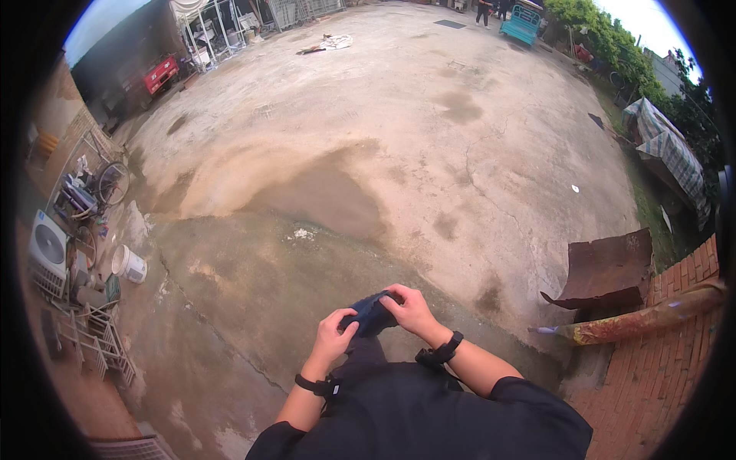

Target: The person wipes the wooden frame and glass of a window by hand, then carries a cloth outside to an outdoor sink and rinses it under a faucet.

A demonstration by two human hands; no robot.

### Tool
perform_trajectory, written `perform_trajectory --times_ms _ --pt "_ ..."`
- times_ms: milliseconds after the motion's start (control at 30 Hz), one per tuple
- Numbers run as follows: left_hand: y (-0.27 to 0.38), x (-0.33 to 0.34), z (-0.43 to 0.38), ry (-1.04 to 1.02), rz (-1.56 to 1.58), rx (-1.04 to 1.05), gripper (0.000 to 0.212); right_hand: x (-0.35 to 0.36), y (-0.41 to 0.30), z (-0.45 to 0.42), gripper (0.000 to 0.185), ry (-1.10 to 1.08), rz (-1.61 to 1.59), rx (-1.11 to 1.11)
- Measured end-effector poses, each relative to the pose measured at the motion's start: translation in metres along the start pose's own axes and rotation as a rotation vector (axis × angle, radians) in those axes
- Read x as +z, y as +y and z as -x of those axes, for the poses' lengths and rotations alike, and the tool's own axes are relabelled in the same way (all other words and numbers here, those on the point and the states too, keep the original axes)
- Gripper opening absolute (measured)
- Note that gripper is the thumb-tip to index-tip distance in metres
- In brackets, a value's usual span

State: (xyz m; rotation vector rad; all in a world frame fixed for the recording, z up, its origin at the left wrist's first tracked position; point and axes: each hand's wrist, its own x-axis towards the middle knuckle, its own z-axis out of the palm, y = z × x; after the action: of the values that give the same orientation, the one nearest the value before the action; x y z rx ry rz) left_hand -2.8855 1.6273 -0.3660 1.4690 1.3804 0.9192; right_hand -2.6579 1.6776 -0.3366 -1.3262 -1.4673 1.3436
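A dark blue cloth-like item [372, 313] is held up in front of my body, above the concrete ground. My left hand [333, 334] pinches its left end between thumb and fingers. On its upper right edge my right hand [409, 310] grips with the thumb on the near side. What exactly the item is cannot be told from its folded shape. Black bands [317, 385] are strapped around both wrists. Below the item, part of my dark trouser leg [365, 352] shows.
Bicycles [112, 183], an air-conditioner outdoor unit [49, 244], a white bucket [129, 264] and a metal rack [95, 342] line the left side. To the right are a rusty curved sheet [606, 270], a pipe [632, 322] and bricks [644, 374]. A shallow puddle [328, 195] lies ahead. People stand far off beside a teal cart [521, 24].
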Motion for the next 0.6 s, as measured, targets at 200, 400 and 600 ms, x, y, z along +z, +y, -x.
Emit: perform_trajectory --times_ms 200,400,600 --pt "0.001 -0.008 -0.239 0.009 -0.214 0.151 0.031 -0.043 0.032 -0.194 0.014 0.120 -0.160 0.115" --pt "0.048 -0.013 -0.485 -0.143 -0.165 0.335 0.015 -0.136 0.004 -0.380 0.014 0.360 -0.260 0.045" --pt "0.028 -0.012 -0.695 -0.137 -0.208 0.286 0.016 -0.215 0.026 -0.613 0.013 0.242 -0.144 0.049"
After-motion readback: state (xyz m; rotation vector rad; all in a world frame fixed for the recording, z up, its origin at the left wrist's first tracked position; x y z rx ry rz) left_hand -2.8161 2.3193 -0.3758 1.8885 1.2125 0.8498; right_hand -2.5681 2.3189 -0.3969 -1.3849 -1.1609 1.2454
